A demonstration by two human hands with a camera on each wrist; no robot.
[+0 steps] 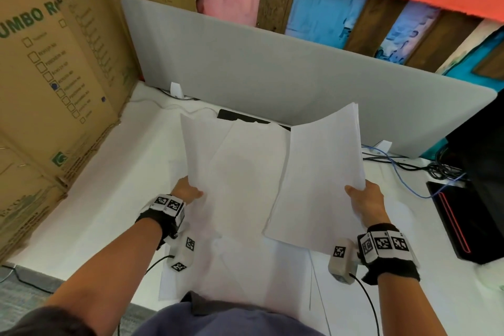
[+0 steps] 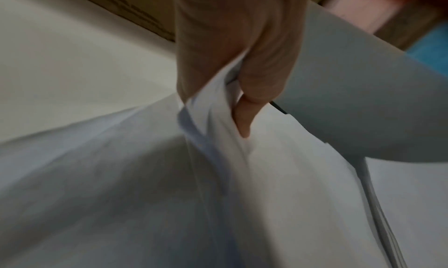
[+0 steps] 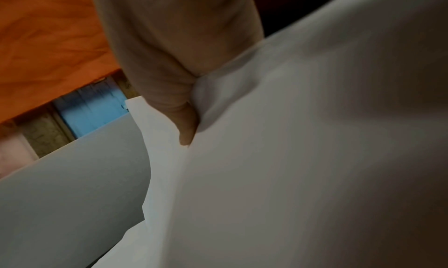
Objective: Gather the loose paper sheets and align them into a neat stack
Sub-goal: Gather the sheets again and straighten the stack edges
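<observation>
Two bundles of white paper are held up over the white desk (image 1: pixel 114 199). My left hand (image 1: pixel 188 191) pinches the left edge of the left bundle of sheets (image 1: pixel 234 172), thumb on top; the left wrist view shows the thumb (image 2: pixel 244 118) pressing the fanned sheets (image 2: pixel 218 118). My right hand (image 1: pixel 362 199) grips the right edge of the right bundle (image 1: pixel 319 172), a thicker sheaf that overlaps the left one; its thumb (image 3: pixel 186 126) lies on the paper (image 3: pixel 290 157). More loose sheets (image 1: pixel 231 275) lie flat on the desk below.
A grey divider panel (image 1: pixel 272 71) stands behind the papers. Cardboard boxes (image 1: pixel 54 76) wall the left side. A black device with red lines (image 1: pixel 458 221) and tangled cables (image 1: pixel 425 163) sit at right. A dark keyboard (image 1: pixel 237 116) peeks out behind the sheets.
</observation>
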